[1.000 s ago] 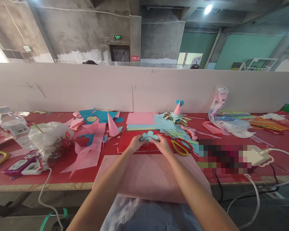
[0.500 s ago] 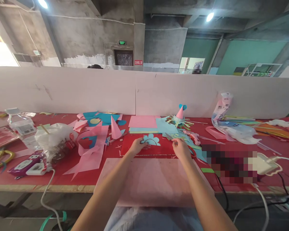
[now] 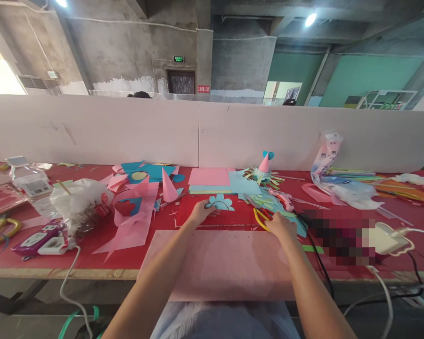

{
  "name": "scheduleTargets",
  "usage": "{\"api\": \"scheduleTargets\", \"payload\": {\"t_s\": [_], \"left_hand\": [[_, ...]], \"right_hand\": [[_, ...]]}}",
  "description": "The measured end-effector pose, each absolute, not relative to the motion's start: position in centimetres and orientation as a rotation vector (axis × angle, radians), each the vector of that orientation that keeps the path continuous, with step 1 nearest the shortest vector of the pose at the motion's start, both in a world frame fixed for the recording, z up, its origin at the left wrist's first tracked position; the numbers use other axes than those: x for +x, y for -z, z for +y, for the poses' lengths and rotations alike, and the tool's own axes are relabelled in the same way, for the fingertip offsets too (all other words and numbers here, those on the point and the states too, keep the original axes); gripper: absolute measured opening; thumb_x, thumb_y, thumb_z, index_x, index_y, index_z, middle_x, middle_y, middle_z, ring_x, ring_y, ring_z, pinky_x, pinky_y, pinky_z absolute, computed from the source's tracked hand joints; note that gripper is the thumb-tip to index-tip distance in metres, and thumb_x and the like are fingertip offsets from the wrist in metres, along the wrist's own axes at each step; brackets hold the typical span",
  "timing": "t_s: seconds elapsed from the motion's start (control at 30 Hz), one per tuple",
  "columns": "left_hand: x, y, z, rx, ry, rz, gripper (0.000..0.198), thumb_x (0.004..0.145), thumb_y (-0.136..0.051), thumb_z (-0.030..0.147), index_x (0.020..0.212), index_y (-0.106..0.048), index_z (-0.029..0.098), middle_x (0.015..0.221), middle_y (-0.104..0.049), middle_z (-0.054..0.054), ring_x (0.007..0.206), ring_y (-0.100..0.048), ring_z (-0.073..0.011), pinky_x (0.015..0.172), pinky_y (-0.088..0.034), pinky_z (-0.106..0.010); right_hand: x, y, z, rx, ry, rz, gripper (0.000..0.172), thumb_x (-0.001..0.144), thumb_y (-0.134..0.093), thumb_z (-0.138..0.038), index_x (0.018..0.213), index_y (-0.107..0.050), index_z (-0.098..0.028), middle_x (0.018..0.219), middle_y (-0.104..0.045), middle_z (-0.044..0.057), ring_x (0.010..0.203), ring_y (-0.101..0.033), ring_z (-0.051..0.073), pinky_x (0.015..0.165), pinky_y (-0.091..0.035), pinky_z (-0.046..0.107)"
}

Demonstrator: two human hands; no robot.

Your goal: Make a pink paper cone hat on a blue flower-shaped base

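My left hand pinches the left edge of a light blue paper cutout with a scalloped, flower-like rim and a dark outline. The cutout is held above a red sheet. To its right, my right hand is closed at the handles of yellow-and-red scissors. Their blades point away to the upper left, over blue paper scraps; the fingers partly hide the handles. Nearer my body lies a pink board.
A pink paper cone and cut pink paper lie left. Behind stands a fringed cone hat. A pink glue gun lies at right. Cables, a wrapped bag and a purple box flank the work area.
My right hand has moved right and toward me, onto the scissors, whose yellow handle now shows. My left hand stays on the blue cutout.
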State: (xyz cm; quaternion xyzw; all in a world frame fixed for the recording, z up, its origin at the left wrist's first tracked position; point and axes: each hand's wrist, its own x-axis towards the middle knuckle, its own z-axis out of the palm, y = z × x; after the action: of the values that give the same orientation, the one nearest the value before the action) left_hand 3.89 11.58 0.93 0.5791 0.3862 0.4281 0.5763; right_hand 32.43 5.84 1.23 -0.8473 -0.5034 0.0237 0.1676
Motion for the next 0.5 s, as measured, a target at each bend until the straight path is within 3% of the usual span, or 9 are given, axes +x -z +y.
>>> {"api": "scheduleTargets", "payload": {"t_s": [0.17,0.37,0.43,0.5], "left_hand": [[3.9,0.0,12.5,1.330,-1.106,0.941,0.028,0.067,-0.069,0.034,0.084,-0.061,0.014,0.079,-0.071,-0.005,0.073,-0.069,-0.0215,0.072,-0.055,-0.035],[3.8,0.1,13.1,1.316,-1.214,0.977,0.028,0.064,-0.071,0.035,0.077,-0.060,0.014,0.069,-0.067,-0.001,0.068,-0.068,-0.0198,0.070,-0.055,-0.033],[3.7,-0.2,13.0,1.302,-1.224,0.952,0.030,0.063,-0.073,0.036,0.077,-0.058,0.014,0.065,-0.066,-0.001,0.066,-0.068,-0.0195,0.069,-0.055,-0.034],[3.6,-0.6,12.9,1.293,-1.243,0.945,0.033,0.061,-0.074,0.037,0.077,-0.057,0.014,0.063,-0.065,-0.001,0.065,-0.068,-0.0196,0.068,-0.056,-0.034]], "right_hand": [[31.8,-1.8,5.4,-2.175,-0.160,-1.298,0.018,0.062,-0.061,-0.035,0.062,-0.049,-0.021,0.064,-0.062,0.012,0.071,-0.062,0.032,0.068,-0.038,0.047],[26.6,-3.4,5.3,-1.407,-0.708,-1.146,0.035,0.061,-0.064,-0.044,0.084,-0.054,-0.018,0.070,-0.061,0.002,0.058,-0.058,0.017,0.052,-0.043,0.028],[24.1,-3.8,5.7,-1.166,-0.905,-1.132,0.042,0.059,-0.070,-0.045,0.089,-0.054,-0.019,0.062,-0.055,-0.003,0.049,-0.053,0.012,0.047,-0.042,0.024],[21.9,-3.9,6.2,-1.128,-0.966,-1.034,0.041,0.059,-0.071,-0.049,0.080,-0.052,-0.019,0.047,-0.040,-0.010,0.035,-0.038,0.006,0.037,-0.035,0.021]]}}
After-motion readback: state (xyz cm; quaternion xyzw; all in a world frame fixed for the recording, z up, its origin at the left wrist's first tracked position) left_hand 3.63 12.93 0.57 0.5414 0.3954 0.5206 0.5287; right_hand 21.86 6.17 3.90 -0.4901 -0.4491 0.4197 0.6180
